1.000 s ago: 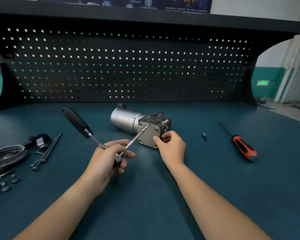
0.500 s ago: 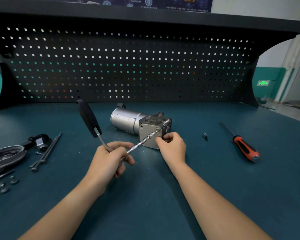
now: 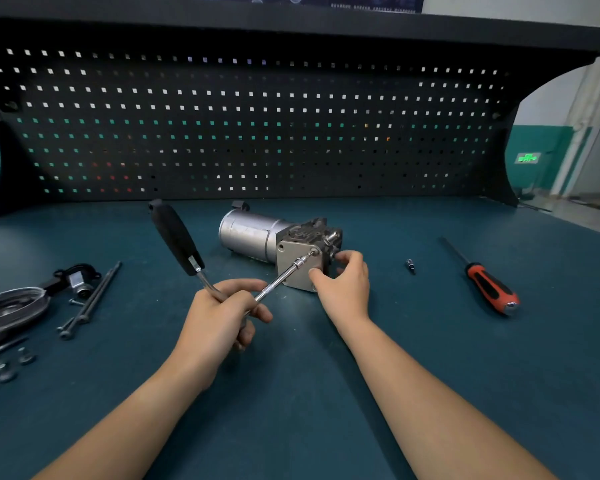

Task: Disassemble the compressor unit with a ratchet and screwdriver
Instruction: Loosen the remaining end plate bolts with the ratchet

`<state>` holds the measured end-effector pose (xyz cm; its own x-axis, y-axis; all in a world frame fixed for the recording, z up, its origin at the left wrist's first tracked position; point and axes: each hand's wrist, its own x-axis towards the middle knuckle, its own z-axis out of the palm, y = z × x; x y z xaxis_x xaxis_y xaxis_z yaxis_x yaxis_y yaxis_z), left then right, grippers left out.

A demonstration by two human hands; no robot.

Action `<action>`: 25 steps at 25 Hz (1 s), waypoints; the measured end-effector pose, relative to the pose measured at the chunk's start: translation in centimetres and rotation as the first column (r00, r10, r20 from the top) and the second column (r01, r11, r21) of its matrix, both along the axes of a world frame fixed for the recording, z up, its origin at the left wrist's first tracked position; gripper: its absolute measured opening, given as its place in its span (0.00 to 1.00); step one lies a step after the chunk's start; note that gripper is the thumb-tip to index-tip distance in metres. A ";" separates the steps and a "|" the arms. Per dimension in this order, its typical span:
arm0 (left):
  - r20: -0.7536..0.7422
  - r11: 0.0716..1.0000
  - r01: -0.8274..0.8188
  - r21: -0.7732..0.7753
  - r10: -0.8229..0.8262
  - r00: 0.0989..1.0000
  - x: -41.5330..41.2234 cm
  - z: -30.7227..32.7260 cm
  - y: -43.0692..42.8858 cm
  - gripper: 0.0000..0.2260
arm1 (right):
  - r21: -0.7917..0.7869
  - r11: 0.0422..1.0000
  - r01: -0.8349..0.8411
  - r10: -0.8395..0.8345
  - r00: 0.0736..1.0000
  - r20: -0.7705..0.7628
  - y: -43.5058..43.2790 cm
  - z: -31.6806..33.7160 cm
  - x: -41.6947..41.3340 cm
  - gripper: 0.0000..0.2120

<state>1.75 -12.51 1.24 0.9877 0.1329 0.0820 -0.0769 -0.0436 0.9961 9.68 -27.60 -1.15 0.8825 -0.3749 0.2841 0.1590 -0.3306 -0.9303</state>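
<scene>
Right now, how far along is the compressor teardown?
Done: a cover and long bolts lie at left. In hand: left hand grips the ratchet, extension on a bolt in the end plate; right hand steadies the compressor. Left: that plate still on, screwdriver untouched.

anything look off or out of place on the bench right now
Mildly odd: the left hand grips the black-handled chrome ratchet down by its head, leaving the handle sticking up unheld. Nothing looks spilled or damaged.
</scene>
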 end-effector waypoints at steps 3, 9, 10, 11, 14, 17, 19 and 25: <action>0.001 1.000 -0.001 0.009 0.001 1.000 0.0 0.0 -0.2 0.10 | -0.038 0.996 -0.083 0.086 0.994 0.065 0.2 0.0 -0.4 0.27; 0.017 0.999 0.015 0.048 -0.016 1.000 -0.2 -0.2 -0.7 0.11 | -0.210 0.955 -0.207 0.224 0.973 0.060 0.4 0.0 -0.5 0.28; 0.025 0.998 0.020 0.065 -0.022 0.999 -0.2 -0.3 -0.9 0.12 | -0.204 0.958 -0.203 0.221 0.973 0.068 0.4 0.0 -0.6 0.27; 0.033 0.997 0.022 0.077 -0.025 0.999 -0.2 -0.3 -1.0 0.12 | -0.200 0.959 -0.199 0.217 0.973 0.074 0.3 0.0 -0.6 0.27; 0.052 0.996 0.006 0.085 -0.010 0.999 -0.3 -0.3 -1.0 0.12 | -0.185 0.967 -0.175 0.193 0.978 0.084 0.4 0.1 -0.6 0.25; 0.057 0.997 -0.032 0.070 0.028 0.998 -0.4 -0.1 -0.6 0.12 | -0.159 0.974 -0.160 0.176 0.980 0.092 0.4 0.2 -0.6 0.23; 0.057 0.997 -0.050 0.058 0.047 0.997 -0.4 0.0 -0.5 0.12 | -0.152 0.977 -0.148 0.163 0.982 0.095 0.4 0.2 -0.5 0.21; 0.041 0.997 -0.047 0.065 0.044 0.998 -0.5 0.1 -0.6 0.12 | -0.120 0.986 -0.119 0.134 0.983 0.124 0.4 0.3 -0.5 0.17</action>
<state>1.30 -13.08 1.37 0.9767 0.1706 0.1304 -0.1121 -0.1129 0.9873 9.22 -27.18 -0.82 0.8731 -0.2217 0.4341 0.3242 -0.4009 -0.8568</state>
